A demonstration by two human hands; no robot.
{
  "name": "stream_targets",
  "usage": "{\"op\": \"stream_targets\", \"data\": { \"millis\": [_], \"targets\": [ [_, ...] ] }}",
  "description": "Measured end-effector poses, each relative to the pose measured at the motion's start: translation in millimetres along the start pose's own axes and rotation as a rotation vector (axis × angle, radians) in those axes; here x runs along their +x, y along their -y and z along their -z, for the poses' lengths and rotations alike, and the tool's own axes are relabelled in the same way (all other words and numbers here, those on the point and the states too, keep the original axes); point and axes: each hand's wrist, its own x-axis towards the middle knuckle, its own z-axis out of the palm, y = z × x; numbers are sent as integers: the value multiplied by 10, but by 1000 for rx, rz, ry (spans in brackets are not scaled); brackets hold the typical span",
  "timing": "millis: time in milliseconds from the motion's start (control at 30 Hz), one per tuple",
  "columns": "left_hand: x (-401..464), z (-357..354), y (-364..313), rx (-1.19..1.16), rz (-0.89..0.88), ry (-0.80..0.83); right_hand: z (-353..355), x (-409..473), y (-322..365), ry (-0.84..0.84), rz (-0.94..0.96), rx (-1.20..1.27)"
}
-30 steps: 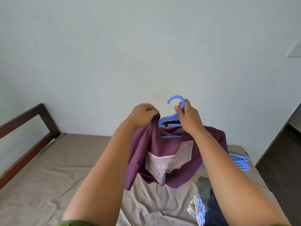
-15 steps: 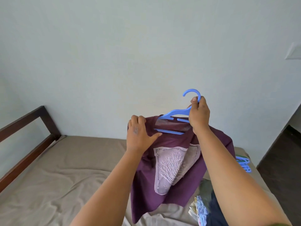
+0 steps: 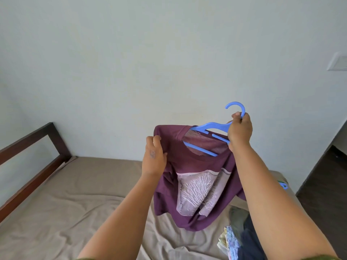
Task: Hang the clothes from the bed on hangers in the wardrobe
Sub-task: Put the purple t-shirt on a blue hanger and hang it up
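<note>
The right hand [image 3: 240, 131] grips the blue plastic hanger [image 3: 210, 128]; the left hand [image 3: 154, 156] pinches the purple printed T-shirt [image 3: 197, 184] hanging on it.

2 bare forearms; olive-green sleeve [image 3: 90, 258] edges at btm.

Hanger [image 3: 210, 128]: blue moulded plastic, smooth, slight sheen.
T-shirt [image 3: 189, 164]: purple knit cloth, matt, soft folds; thinner and semi-sheer at the neck opening.
Shirt print [image 3: 199, 192]: pale pink panel with a white tree figure, flat matt finish.
Bed sheet [image 3: 65, 212]: tan woven cloth, matt, creased.
Bed frame [image 3: 28, 143]: dark brown wood, smooth, low gloss.
Wall [image 3: 150, 62]: painted plaster, pale, matt, even.
Clothes pile [image 3: 234, 239]: mixed cloth, dark plain and light printed pieces.
</note>
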Motion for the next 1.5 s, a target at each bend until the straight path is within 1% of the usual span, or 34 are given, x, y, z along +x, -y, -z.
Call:
{"op": "stream_targets", "data": {
  "millis": [67, 167, 233, 367, 467, 533, 567, 600, 667, 700, 733, 800, 833, 867, 933, 1000, 1033, 1100, 1167, 1300, 1367, 1433, 1500],
  "targets": [
    [110, 53, 21, -70, 49, -25, 2, -1, -2, -8, 30, -19],
    [300, 227, 74, -66, -15, -94, 15, 13, -30, -42, 110, -71],
    [406, 374, 83, -107, -47, -123, 30, 27, -65, -42, 127, -88],
    [587, 641, 33, -206, -48, -122, 23, 28, -108, 31, 150, -98],
    [706, 754, -65, -299, 21, -130, -54, -2, -99, 132, 199, -153],
    [795, 794, -82, -231, 15, -169, -134, -30, -88, 206, 221, -175],
    [837, 810, -47, -153, 28, -175, -168, -40, -87, 215, 198, -140],
    [867, 834, 6, -63, 80, -165, -191, -52, -88, 205, 159, -85],
    [895, 876, 160, 95, 207, -106, -204, -44, -121, 152, 102, -18],
    [897, 897, 221, 119, 238, -64, -193, -28, -151, 130, 106, -32],
    [893, 903, 252, 80, 244, -7, -176, -14, -179, 126, 125, -58],
    [845, 893, 212, -15, 193, 156, -158, -22, -193, 175, 163, -88],
    [803, 856, 158, -20, 129, 251, -167, -44, -175, 221, 179, -82],
    [754, 789, 90, -11, 60, 346, -187, -76, -151, 268, 199, -77],
    [669, 616, -38, 1, -22, 542, -238, -143, -77, 340, 249, -69],
    [628, 468, -123, 58, -64, 654, -269, -181, -8, 375, 301, -68],
    [628, 440, -133, 83, -70, 648, -266, -181, 8, 381, 327, -84],
    [628, 434, -104, 89, -64, 575, -226, -145, 17, 360, 360, -139],
    [615, 443, -66, 45, -76, 477, -185, -96, 21, 330, 354, -170],
    [558, 412, -89, 30, -142, 366, -204, -92, 52, 333, 362, -194],
    [566, 429, -138, 95, -180, 326, -209, -106, 100, 325, 370, -174],
    [554, 459, -199, 151, -180, 287, -199, -98, 175, 304, 371, -151],
    [546, 507, -245, 175, -170, 166, -162, -53, 274, 293, 362, -126]
  ]
}}
